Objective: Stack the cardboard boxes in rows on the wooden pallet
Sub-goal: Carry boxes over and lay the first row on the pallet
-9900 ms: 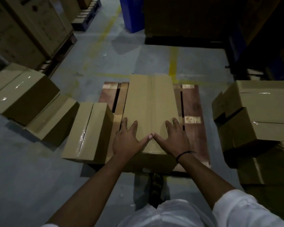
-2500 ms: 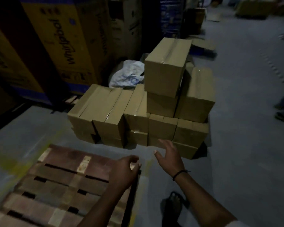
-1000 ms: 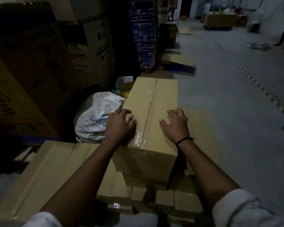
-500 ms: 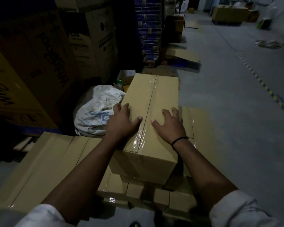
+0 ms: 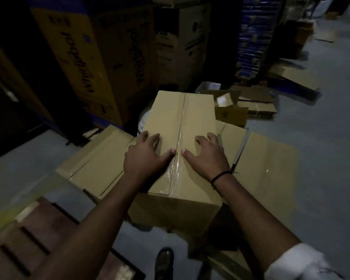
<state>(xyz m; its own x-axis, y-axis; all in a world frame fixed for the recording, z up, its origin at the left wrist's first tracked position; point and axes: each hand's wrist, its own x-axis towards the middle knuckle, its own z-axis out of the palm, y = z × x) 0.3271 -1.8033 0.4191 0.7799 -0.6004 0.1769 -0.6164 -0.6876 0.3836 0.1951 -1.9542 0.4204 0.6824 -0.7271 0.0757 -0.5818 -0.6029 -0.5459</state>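
Note:
A long tan cardboard box (image 5: 192, 122) with a clear tape seam lies on top of the pile of similar boxes (image 5: 101, 158). My left hand (image 5: 144, 156) presses flat on its top to the left of the seam. My right hand (image 5: 207, 157), with a black band at the wrist, presses flat to the right of the seam. Fingers of both hands are spread, thumbs nearly meeting at the tape. The box's near end juts out over the pile toward me. The wooden pallet (image 5: 26, 245) shows at the lower left, its slats bare.
Tall appliance cartons (image 5: 85, 63) stand behind the pile at left and centre. Flattened cardboard (image 5: 259, 104) lies on the grey floor behind. More tan boxes (image 5: 269, 168) sit to the right of the held one. My foot (image 5: 163, 261) is below the box.
The top box has slid toward me and off the back of the pile. The view has swung left and down, so the pallet corner is now in sight.

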